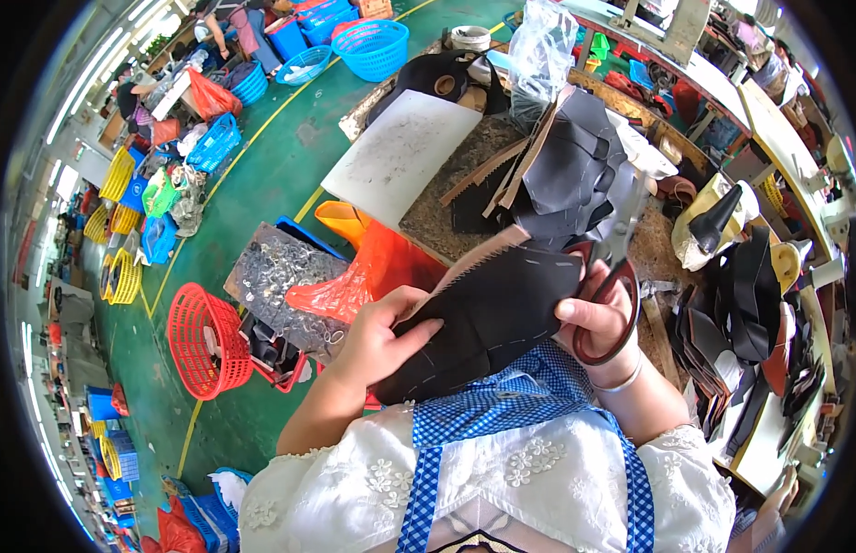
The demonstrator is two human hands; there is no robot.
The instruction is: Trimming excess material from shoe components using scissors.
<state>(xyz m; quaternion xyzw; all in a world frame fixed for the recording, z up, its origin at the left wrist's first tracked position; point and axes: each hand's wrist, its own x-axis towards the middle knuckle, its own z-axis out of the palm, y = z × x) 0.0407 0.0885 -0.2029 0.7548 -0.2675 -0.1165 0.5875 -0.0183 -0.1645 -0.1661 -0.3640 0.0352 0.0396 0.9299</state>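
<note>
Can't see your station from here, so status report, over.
Left grip: closed on flat black piece. Right grip: holding red-handled scissors, also touching piece's right edge. Black stack just beyond; nothing visible blocking either grip.

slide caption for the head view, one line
Left hand and right hand hold a black piece with a tan zigzag edge, the right also carrying scissors.

The left grip pinches with thumb on top, while the right grip curls, its thumb pointing leftward.

Black panel, tan serrated edge, red-handled scissors beside
</note>
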